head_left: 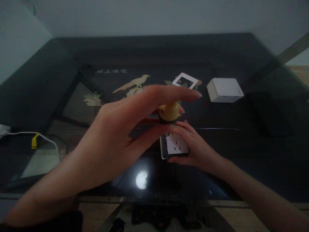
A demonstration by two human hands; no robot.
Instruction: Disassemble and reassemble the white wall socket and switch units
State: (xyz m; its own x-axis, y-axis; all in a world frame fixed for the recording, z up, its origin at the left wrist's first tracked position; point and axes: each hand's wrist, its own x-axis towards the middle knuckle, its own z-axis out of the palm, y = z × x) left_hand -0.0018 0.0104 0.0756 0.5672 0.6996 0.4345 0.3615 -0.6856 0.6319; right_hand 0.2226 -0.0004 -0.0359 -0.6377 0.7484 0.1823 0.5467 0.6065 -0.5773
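My left hand (120, 129) is closed around the yellow and black handle of a screwdriver (169, 111), which stands roughly upright over a wall socket. The index finger reaches across above the handle's top; the shaft and tip are hidden behind my fingers. Below it, the white wall socket (177, 145) shows its slots and a dark border, and it rests on the dark table. My right hand (193, 141) grips the socket from the right, fingers along its far side and thumb at the near edge. Part of the socket's upper left is covered by my hands.
A white square frame (178, 78) lies beyond my hands. Right of it sits a white box (225, 90). The glossy table (205, 180) has a bird picture under its surface. A white cable (45, 138) with a yellow tag (35, 141) runs along the left.
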